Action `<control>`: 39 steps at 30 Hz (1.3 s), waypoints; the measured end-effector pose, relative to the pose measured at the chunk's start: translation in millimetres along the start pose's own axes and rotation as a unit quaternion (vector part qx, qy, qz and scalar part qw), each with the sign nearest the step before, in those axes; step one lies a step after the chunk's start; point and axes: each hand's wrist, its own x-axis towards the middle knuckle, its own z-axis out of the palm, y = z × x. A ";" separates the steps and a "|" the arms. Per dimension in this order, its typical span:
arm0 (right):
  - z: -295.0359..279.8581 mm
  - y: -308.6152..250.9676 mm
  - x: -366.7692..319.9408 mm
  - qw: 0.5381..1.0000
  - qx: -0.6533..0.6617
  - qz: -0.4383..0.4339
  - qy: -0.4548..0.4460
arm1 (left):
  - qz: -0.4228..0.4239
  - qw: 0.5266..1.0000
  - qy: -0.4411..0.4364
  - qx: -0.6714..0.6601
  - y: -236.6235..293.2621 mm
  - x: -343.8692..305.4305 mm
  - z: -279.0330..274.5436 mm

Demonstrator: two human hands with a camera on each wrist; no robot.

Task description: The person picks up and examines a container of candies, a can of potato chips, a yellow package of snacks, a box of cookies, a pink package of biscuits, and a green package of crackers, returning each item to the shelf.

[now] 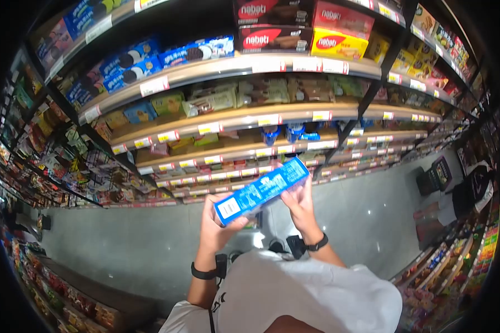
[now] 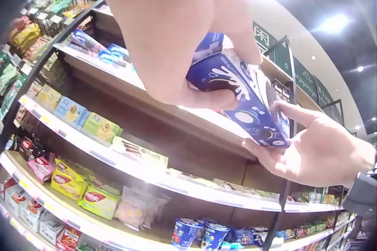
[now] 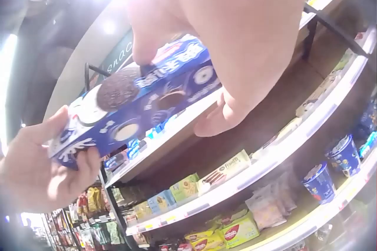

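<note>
A long blue cookie box is held up in front of the shelves, tilted so its right end is higher in the head view. Its printed side, with small white text and a barcode, faces up. The left hand grips the lower left end, thumb on the near edge. At the other end, the right hand holds the box between thumb and fingers. In the right wrist view, a dark sandwich cookie is pictured on the cookie box. The left hand wraps its far end there.
Shelves ahead carry blue cookie boxes, nabati wafer boxes, and blue cups lower down. Price tags line the shelf edges. To the right, a person is in the aisle near a dark basket. Grey floor lies below.
</note>
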 end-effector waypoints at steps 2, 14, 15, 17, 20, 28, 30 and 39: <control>-20.5 -8.9 2.5 1.000 -0.012 -0.017 0.021 | 0.019 0.996 -0.047 0.075 -20.2 9.9 12.5; 9.1 -19.4 57.3 0.976 -0.166 0.018 -0.138 | 0.022 0.988 -0.070 0.132 -35.7 31.5 39.2; 13.9 -19.8 70.7 0.965 -0.214 -0.013 -0.152 | 0.034 0.985 -0.063 0.157 -29.0 30.1 35.0; 42.0 -41.8 106.4 0.934 -0.297 -0.115 -0.163 | 0.056 0.975 -0.052 0.208 -5.2 32.9 23.0; 92.3 -78.0 167.2 0.843 -0.421 -0.284 -0.175 | 0.058 0.979 -0.033 0.192 6.3 26.9 -16.2; 192.8 -91.0 327.6 0.669 -0.586 -0.407 -0.209 | 0.056 0.974 0.099 0.196 22.2 -2.2 -132.5; 204.8 -86.5 350.6 0.655 -0.614 -0.381 -0.223 | 0.052 0.977 0.119 0.170 13.7 -9.2 -161.1; 232.0 -80.6 391.8 0.592 -0.713 -0.281 -0.249 | 0.000 0.977 0.119 0.179 10.4 -17.2 -234.3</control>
